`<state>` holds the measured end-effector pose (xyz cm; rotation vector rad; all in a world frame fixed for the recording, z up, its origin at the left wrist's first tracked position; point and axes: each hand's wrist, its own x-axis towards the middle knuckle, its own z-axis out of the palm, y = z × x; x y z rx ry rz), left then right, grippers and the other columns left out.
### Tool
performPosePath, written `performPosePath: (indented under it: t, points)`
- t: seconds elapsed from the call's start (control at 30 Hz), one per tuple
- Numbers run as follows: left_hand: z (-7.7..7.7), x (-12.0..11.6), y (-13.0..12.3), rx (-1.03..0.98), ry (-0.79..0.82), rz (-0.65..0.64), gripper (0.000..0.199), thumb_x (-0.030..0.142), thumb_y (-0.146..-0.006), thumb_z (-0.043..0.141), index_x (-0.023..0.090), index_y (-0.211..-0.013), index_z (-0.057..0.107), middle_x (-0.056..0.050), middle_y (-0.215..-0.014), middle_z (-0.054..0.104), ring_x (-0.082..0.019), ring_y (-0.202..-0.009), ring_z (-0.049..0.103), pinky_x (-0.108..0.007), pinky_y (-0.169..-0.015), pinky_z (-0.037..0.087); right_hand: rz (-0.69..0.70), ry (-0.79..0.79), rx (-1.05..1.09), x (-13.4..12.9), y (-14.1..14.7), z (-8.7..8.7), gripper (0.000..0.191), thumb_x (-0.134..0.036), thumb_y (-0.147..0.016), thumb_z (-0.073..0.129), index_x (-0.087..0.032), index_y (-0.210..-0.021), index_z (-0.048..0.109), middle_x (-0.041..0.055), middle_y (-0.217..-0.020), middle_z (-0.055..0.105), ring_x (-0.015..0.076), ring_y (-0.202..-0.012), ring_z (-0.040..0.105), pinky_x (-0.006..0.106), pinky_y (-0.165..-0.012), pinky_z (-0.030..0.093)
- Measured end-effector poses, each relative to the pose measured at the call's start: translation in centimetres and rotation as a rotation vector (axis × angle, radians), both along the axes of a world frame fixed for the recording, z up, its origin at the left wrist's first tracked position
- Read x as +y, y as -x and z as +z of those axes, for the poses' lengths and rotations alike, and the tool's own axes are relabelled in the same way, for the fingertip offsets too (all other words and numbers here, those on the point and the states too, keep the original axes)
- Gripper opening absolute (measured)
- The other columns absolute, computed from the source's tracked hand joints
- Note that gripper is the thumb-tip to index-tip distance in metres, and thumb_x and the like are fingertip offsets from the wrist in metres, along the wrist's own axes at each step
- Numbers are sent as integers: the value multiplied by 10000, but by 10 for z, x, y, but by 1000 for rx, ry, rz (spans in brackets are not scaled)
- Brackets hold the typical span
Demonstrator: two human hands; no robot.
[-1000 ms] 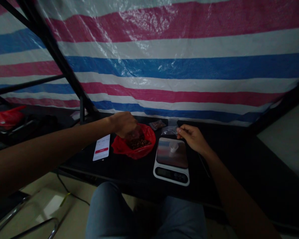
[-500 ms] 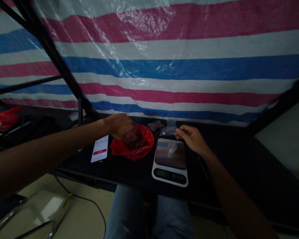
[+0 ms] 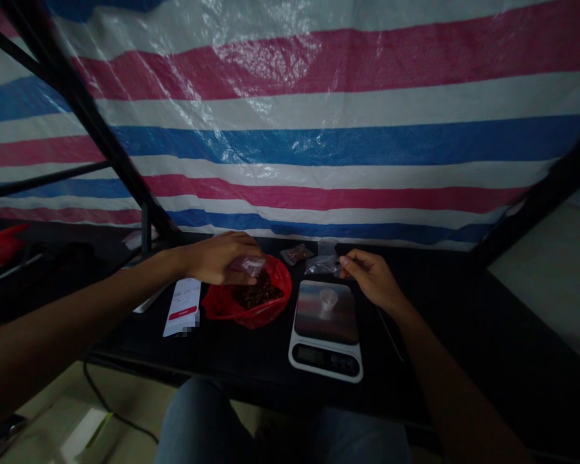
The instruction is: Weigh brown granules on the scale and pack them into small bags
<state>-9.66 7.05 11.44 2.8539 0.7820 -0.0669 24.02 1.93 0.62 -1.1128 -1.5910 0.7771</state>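
Note:
My left hand (image 3: 225,258) is closed around a small clear plastic cup (image 3: 247,265), tilted over the red plastic bag (image 3: 275,309). Small dark brown pieces that look like beans (image 3: 258,291) lie inside the open bag. With thumb and index finger, my right hand (image 3: 367,270) pinches the edge of a clear plastic bag (image 3: 321,264) behind the scale. The white kitchen scale (image 3: 325,370) has a steel plate, on which stands another small clear cup (image 3: 327,299). Its display is too dark to read.
A phone (image 3: 182,303) with a lit screen lies left of the red bag. At the back is a small filled clear packet (image 3: 296,254). A thin dark rod (image 3: 390,334) lies right of the scale. Striped sheeting (image 3: 319,148) and a black frame bar (image 3: 94,129) stand behind.
My left hand has lifted a little out of the beans, with the clear cup now showing at its fingers. My right hand stays at the clear bag. The view has shifted slightly.

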Motion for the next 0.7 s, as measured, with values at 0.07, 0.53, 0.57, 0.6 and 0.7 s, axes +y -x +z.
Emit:
performPosePath:
  t: [0.07,0.53,0.57,0.6,0.7]
  points:
    - [3,1,-6,-108,151,58,411,459,-944,604,187,-1245,669,-109,-1204,712,-248,-1095,650,-321,-948,467,-4,-6,6,0,-1,2,416,-563,-881,650,-204,-673,624,29,-657,662,178,-644,617,301,-653,482]
    - [-44,44,-124,-395,436,248,639,680,-940,444,130,-1192,649,-125,-1037,728,-246,-936,675,-309,-812,510,-131,-51,70,8,-11,0,408,-548,-862,642,-213,-636,588,13,-602,624,161,-583,563,288,-594,448]
    - [-50,49,-135,-400,373,245,663,679,-927,472,134,-1278,611,-150,-1175,713,-275,-1061,665,-324,-880,508,-147,-56,77,9,-13,-1,412,-555,-858,644,-214,-635,584,13,-598,621,163,-581,562,290,-590,442]
    - [-56,54,-144,-392,286,268,721,681,-898,518,138,-1371,557,-175,-1334,654,-307,-1210,614,-343,-962,488,-162,-61,81,10,-14,-1,417,-562,-857,644,-215,-633,580,13,-594,618,164,-580,562,291,-587,437]
    - [-74,73,-153,-196,62,451,934,737,-866,501,89,-1530,387,-274,-1578,415,-407,-1456,405,-440,-1068,429,-179,-71,70,10,-17,-1,431,-577,-865,636,-217,-636,578,12,-596,612,167,-584,561,292,-588,430]
